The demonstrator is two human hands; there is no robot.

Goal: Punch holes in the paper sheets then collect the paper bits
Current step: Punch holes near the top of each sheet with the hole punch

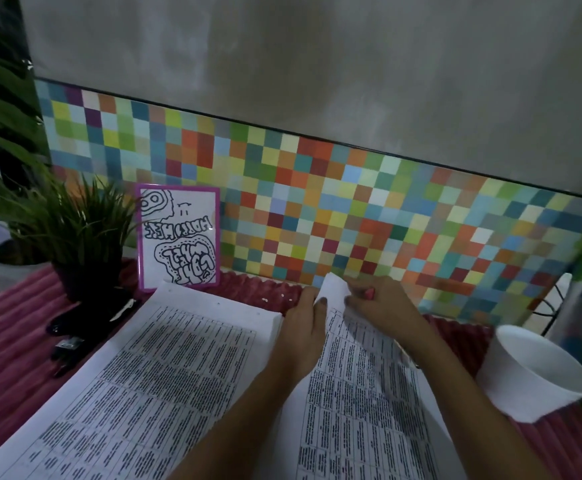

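Observation:
Two stacks of printed paper sheets lie on a red ribbed cloth. The left stack [165,358] has punched holes along its far edge. My left hand [305,327] and my right hand [383,306] pinch the lifted far corner of the top sheet of the right stack [355,393], curling it up. Something pink shows under my right fingers. Small white paper bits [275,299] lie on the cloth beyond the left stack. A black hole punch [85,317] sits left of the stacks.
A white paper cup [539,372] stands at the right. A potted plant [81,237] and a framed drawing [178,237] stand at the back left, against a multicoloured tiled wall [352,209]. A wire stand [556,299] is at the far right.

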